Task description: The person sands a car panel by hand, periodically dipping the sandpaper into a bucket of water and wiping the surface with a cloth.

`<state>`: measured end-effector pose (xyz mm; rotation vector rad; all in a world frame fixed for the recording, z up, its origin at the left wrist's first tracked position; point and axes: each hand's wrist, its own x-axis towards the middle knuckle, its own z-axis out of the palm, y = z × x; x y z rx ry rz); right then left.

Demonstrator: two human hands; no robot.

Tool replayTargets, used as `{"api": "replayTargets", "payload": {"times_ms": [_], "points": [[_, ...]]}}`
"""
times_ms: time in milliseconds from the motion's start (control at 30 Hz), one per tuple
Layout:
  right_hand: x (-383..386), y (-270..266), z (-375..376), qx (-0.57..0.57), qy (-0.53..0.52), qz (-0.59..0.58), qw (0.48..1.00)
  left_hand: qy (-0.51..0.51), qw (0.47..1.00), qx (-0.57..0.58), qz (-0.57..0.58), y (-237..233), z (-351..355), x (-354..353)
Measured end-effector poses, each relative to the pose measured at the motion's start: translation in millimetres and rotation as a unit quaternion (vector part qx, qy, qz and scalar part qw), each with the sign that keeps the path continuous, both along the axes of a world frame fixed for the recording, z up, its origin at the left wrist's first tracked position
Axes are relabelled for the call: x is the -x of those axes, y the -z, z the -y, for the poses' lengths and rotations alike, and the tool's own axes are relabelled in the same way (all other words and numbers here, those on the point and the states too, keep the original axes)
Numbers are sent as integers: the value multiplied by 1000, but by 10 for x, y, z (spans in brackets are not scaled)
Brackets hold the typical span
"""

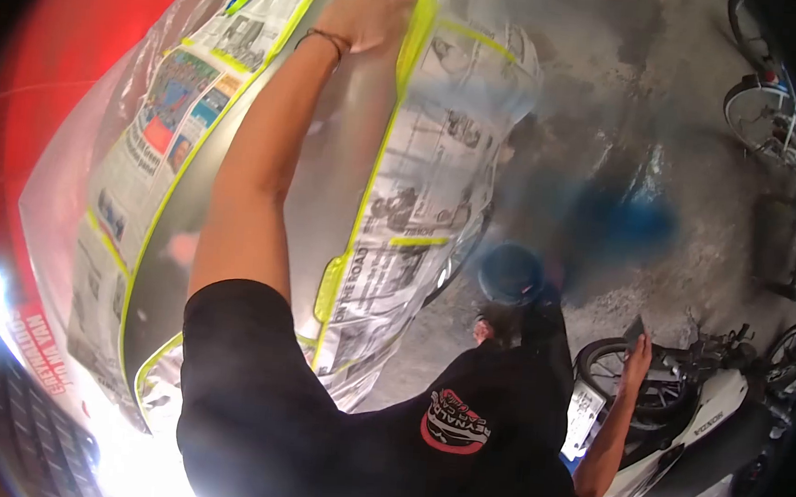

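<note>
Your left hand [378, 7] lay open on the panel [329, 179], top centre; your right hand [637, 362] gripped a dark sheet [634, 330], lower right.

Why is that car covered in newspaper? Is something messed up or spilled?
The newspaper is taped neatly with yellow tape around a bare grey panel, which the left hand presses on, so that looks deliberate. The odd bit is the concrete floor: a blurry blue patch and dark stains, like spilled or sprayed paint.

Left hand [378, 7] flat, arm outstretched; right hand [637, 359] lowered, closed
</note>
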<state>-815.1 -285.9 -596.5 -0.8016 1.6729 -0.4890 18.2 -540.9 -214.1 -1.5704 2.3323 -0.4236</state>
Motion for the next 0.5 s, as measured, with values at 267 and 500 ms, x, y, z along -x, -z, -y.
{"api": "replayTargets", "payload": {"times_ms": [267, 500], "points": [[-595, -418, 282, 145, 117, 65, 980, 139, 980, -140, 14, -171, -2348, 490], [-1564, -1193, -24, 210, 81, 153, 962, 59, 966, -249, -33, -330, -4141, 866]]}}
